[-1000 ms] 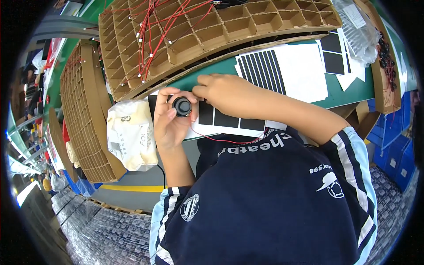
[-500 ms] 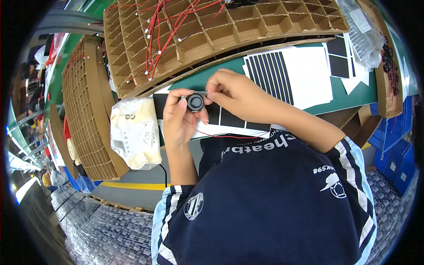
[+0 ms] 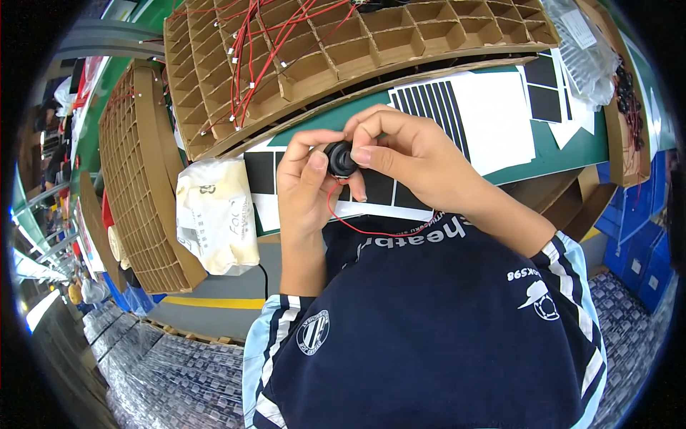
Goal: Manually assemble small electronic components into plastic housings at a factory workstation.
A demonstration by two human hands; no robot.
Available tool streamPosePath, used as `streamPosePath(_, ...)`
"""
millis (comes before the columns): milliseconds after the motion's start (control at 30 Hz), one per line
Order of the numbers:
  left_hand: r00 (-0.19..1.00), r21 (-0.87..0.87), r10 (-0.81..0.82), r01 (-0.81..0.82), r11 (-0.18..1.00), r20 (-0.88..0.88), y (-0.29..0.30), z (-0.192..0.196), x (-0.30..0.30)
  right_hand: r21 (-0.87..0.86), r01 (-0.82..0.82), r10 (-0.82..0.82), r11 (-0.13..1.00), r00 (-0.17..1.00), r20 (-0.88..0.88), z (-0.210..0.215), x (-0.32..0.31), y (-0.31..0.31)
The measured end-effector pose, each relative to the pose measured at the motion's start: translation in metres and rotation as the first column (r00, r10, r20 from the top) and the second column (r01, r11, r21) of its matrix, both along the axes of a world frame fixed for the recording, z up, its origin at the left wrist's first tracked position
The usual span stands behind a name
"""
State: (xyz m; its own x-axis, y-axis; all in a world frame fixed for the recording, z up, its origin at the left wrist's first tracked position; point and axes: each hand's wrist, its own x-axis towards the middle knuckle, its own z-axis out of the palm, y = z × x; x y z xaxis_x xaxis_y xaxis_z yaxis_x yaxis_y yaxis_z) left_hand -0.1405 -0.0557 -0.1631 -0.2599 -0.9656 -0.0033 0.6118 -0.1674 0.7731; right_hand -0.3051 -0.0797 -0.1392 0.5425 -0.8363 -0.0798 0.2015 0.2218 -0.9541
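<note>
A small round black speaker [image 3: 339, 160] with a ringed face is held above the near edge of the table. My left hand [image 3: 304, 175] is closed around its left side, thumb on the rim and fingers behind. From the right, my right hand [image 3: 411, 146] presses a bent thumb and forefinger against the speaker's right edge. Anything between those fingertips is hidden. A thin red wire [image 3: 371, 233] hangs from the speaker's lower side and curves right along my shirt. Beneath my hands lies a white sheet with black rectangles [image 3: 260, 171].
A cardboard divider tray [image 3: 400, 43] with red wires stands beyond my hands. Another divider tray [image 3: 146, 179] is at the left, beside a white plastic bag [image 3: 218, 218]. Striped sheets [image 3: 493, 121] lie on the green tabletop [image 3: 564, 154]. Clear plastic packaging [image 3: 582, 57] sits far right.
The speaker and my left hand have shifted slightly right. My right thumb and forefinger, which held a thin grey strip beside the speaker, now press on its edge; the strip is out of sight.
</note>
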Motion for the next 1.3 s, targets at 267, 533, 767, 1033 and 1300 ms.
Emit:
streamPosePath(267, 1.000, -0.001, 0.006, -0.006, 1.000, 0.002, 0.000, 0.001, -0.005, 0.185, -0.021, -0.006, 0.983, 0.990, 0.143, 0.006, -0.006, -0.002)
streamPosePath(533, 1.000, 0.015, 0.023, -0.023, 1.000, -0.009, -0.002, -0.001, -0.006, 0.113, -0.029, 0.015, 0.993, 0.992, 0.128, 0.000, -0.004, -0.003)
streamPosePath(767, 0.989, -0.041, 0.092, -0.088, 0.995, 0.113, 0.006, 0.014, -0.010, 0.040, -0.005, 0.006, 0.999, 1.000, -0.016, -0.001, -0.011, -0.007)
streamPosePath(1033, 0.943, -0.382, 0.213, -0.105, 0.918, 0.254, -0.019, 0.051, -0.031, 0.219, -0.208, 0.188, 0.953, 0.976, 0.108, 0.024, -0.065, 0.009)
streamPosePath(1300, 0.979, -0.313, -0.046, 0.108, 0.943, 0.199, -0.030, 0.082, -0.077, 0.093, -0.028, 0.028, 0.995, 1.000, 0.010, 0.051, -0.134, 0.033)
